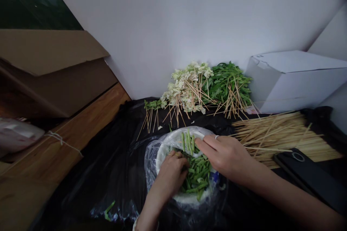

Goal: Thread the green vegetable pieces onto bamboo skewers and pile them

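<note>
A white bowl [165,148] lined with clear plastic sits in front of me on black plastic sheeting, filled with cut green bean pieces [199,177]. My left hand [172,175] is curled down into the bowl, its fingers closed among the beans; what it grips is hidden. My right hand [223,153] reaches across the bowl's far rim, wearing a ring, with fingers pressed together on upright green bean pieces [188,140].
Behind the bowl lie piles of skewered white cabbage [187,86], skewered leafy greens [230,85] and a few skewered green beans [153,106]. Loose bamboo skewers [282,133] lie at right. A white box [292,79], cardboard box [54,68] and wooden surface [81,126] surround them.
</note>
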`<action>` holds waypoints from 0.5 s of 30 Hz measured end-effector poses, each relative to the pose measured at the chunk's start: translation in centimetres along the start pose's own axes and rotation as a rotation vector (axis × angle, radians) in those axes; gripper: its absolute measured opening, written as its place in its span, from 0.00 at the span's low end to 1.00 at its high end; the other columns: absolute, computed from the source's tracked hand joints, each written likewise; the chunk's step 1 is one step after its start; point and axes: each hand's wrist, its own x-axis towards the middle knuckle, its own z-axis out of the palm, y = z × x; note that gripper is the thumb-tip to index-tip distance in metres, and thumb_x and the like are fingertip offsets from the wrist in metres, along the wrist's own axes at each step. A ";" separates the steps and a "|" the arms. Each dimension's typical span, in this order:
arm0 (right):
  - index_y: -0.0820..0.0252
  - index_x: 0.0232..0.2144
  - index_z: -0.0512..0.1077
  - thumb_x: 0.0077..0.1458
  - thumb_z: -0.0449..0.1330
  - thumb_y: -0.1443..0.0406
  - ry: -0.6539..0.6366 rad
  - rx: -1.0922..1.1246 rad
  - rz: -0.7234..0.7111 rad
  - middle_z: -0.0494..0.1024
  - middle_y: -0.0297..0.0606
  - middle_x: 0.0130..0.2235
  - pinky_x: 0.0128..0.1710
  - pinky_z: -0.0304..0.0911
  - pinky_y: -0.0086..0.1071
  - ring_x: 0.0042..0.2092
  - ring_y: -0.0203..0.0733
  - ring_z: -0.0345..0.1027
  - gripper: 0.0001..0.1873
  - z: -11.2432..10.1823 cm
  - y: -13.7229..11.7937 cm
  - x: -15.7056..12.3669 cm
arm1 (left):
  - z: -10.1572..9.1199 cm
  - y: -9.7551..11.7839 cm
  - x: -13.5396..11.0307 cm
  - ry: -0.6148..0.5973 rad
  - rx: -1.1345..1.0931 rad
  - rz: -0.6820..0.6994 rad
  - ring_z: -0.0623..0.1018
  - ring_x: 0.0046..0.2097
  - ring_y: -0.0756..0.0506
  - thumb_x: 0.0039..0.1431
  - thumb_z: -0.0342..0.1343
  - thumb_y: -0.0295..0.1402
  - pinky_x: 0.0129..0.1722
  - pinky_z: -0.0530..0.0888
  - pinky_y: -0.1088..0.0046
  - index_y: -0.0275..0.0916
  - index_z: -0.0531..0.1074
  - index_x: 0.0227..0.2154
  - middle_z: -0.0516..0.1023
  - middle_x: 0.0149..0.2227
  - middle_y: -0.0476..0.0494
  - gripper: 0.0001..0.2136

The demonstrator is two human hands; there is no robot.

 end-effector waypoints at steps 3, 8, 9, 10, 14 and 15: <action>0.69 0.44 0.71 0.58 0.48 0.75 0.014 -0.010 0.002 0.70 0.36 0.28 0.24 0.48 0.34 0.25 0.37 0.57 0.16 -0.2 0.1 0.1 | -0.6 0.0 -0.2 0.013 -0.169 0.025 0.72 0.41 0.40 0.51 0.58 0.23 0.42 0.66 0.64 0.42 0.79 0.33 0.78 0.34 0.44 0.09; 0.68 0.44 0.71 0.58 0.48 0.76 0.003 -0.006 0.021 0.69 0.36 0.28 0.24 0.49 0.34 0.26 0.37 0.58 0.16 -0.3 0.4 -0.1 | -2.9 0.6 -0.8 -0.027 -0.621 -0.044 0.76 0.36 0.44 0.55 0.61 0.29 0.37 0.69 0.69 0.42 0.80 0.34 0.81 0.33 0.45 0.05; 0.68 0.44 0.71 0.59 0.48 0.76 0.006 -0.004 0.025 0.69 0.35 0.28 0.24 0.49 0.34 0.26 0.37 0.58 0.15 -0.4 0.4 -0.1 | -3.2 0.7 -0.8 -0.015 -0.725 -0.071 0.76 0.34 0.45 0.54 0.62 0.29 0.36 0.69 0.70 0.42 0.81 0.33 0.82 0.32 0.45 0.05; 0.68 0.44 0.71 0.59 0.48 0.76 0.012 -0.004 0.027 0.69 0.35 0.28 0.24 0.48 0.34 0.26 0.37 0.58 0.15 -0.4 0.5 -0.2 | -3.5 0.7 -0.7 0.012 -0.822 -0.103 0.77 0.33 0.45 0.54 0.63 0.30 0.35 0.70 0.71 0.41 0.81 0.33 0.82 0.31 0.45 0.04; 0.67 0.45 0.71 0.60 0.48 0.75 0.025 0.000 0.035 0.70 0.36 0.29 0.24 0.48 0.35 0.26 0.37 0.58 0.15 -0.6 0.4 -0.2 | -3.7 -0.1 -0.1 0.265 -1.112 -0.222 0.77 0.33 0.48 0.49 0.68 0.32 0.36 0.72 0.74 0.38 0.82 0.32 0.83 0.30 0.44 0.07; 0.67 0.46 0.71 0.60 0.48 0.75 0.024 0.002 0.036 0.70 0.36 0.29 0.24 0.49 0.35 0.27 0.37 0.58 0.15 -0.6 0.4 -0.2 | -3.5 -0.3 0.1 0.342 -1.176 -0.250 0.78 0.33 0.48 0.47 0.70 0.33 0.36 0.72 0.75 0.38 0.82 0.31 0.83 0.31 0.44 0.08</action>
